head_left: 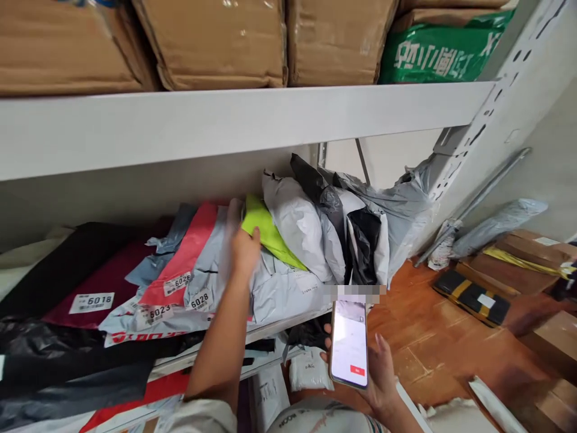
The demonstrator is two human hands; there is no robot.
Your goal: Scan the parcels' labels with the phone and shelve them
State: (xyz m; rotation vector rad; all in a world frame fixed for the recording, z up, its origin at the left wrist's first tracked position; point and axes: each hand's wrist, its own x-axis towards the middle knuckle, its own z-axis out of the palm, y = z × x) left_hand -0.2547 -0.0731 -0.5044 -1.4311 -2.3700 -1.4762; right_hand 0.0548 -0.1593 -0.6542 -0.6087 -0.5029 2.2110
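Note:
My left hand [246,252] reaches into the row of bagged parcels on the middle shelf. Its thumb lies against the left edge of a lime-green parcel bag [273,237], while its other fingers are blurred, so their grip is unclear. Left of it lean grey bags and a pink-red parcel bag [189,252] with number labels such as 6028. Just right of the green bag stands a grey-white parcel bag [297,228]. My right hand [378,373] is wrapped round a smartphone [349,346], whose lit screen shows a red button; it is held in front of the shelf.
Large cardboard boxes [216,45] and a green package [446,54] fill the shelf above, behind a white beam [234,123]. A maroon bag [108,276] labelled 6018 lies at left. Boxes [514,258] and a black package [471,297] rest on the brown floor at right.

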